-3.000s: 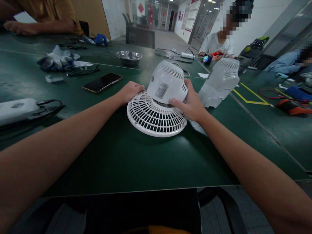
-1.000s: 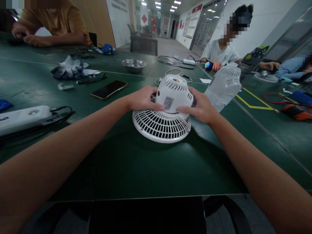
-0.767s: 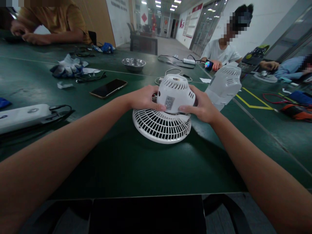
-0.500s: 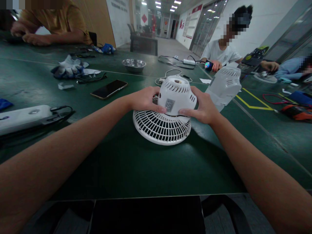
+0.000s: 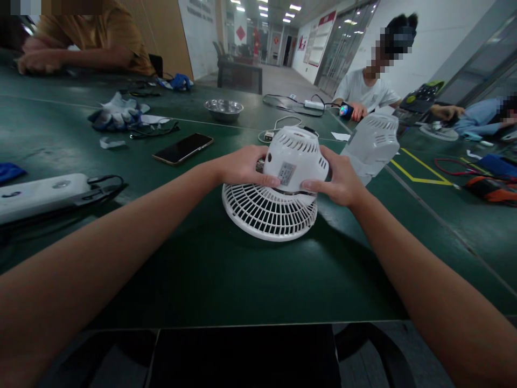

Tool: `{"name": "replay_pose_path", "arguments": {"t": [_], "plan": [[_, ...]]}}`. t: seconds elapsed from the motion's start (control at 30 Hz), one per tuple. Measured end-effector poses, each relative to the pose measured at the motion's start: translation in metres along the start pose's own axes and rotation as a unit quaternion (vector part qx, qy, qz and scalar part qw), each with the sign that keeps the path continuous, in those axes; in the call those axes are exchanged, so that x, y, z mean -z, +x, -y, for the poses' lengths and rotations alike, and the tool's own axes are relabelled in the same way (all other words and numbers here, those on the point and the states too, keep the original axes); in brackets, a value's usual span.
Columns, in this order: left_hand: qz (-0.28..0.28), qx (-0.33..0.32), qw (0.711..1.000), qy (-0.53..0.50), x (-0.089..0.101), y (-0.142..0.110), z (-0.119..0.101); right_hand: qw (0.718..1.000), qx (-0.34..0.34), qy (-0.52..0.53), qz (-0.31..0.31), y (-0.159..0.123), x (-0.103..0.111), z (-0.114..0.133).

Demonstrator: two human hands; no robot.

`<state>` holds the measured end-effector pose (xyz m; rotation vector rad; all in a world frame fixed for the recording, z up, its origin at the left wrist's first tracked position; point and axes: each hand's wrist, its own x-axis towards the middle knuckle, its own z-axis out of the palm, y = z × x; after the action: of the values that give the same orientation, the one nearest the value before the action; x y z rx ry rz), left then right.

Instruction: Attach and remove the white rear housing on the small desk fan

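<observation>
A white fan lies grille-down on the green table, its round slotted grille (image 5: 270, 215) flat toward me. Above the grille sits the white motor housing (image 5: 301, 156), with vent slots round its top and a grey label on the near side. My left hand (image 5: 248, 167) is closed round the housing's left side, thumb pressed below the label. On the right side my right hand (image 5: 337, 175) grips the same housing, its thumb beside the label. Fingers of both hands are partly hidden behind the housing. The white fan base (image 5: 371, 140) rises just beyond my right hand.
Left of the fan lie a smartphone (image 5: 183, 148), work gloves (image 5: 117, 112) and a white device (image 5: 44, 196) with a strap. Farther back stand a metal bowl (image 5: 224, 110) and a power strip (image 5: 314, 105). An orange-black tool (image 5: 493, 188) lies right. People sit across the table.
The motor housing has turned and shifted slightly to the right in my hands, its label now more tilted. Both hands keep their hold. The person at the back left has moved their hands.
</observation>
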<state>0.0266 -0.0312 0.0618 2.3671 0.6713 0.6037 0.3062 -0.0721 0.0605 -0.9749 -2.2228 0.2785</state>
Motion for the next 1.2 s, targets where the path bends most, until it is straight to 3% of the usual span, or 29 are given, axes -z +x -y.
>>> {"name": "replay_pose_path", "arguments": {"t": [0.2, 0.57, 0.97, 1.2], "plan": [[-0.004, 0.002, 1.000, 0.005, -0.002, 0.000, 0.008, 1.000, 0.003, -0.009, 0.017, 0.001, -0.004, 0.000], [-0.004, 0.023, 0.997, 0.076, -0.005, 0.002, 0.006, 0.988, -0.048, 0.119, 0.082, 0.002, 0.003, -0.007], [0.000, 0.003, 0.997, 0.078, -0.005, 0.003, 0.002, 0.988, -0.044, 0.101, 0.103, 0.005, 0.010, -0.002], [0.001, -0.022, 0.997, 0.072, -0.007, 0.002, 0.006, 0.988, -0.061, 0.115, 0.084, 0.003, 0.004, -0.007]]}}
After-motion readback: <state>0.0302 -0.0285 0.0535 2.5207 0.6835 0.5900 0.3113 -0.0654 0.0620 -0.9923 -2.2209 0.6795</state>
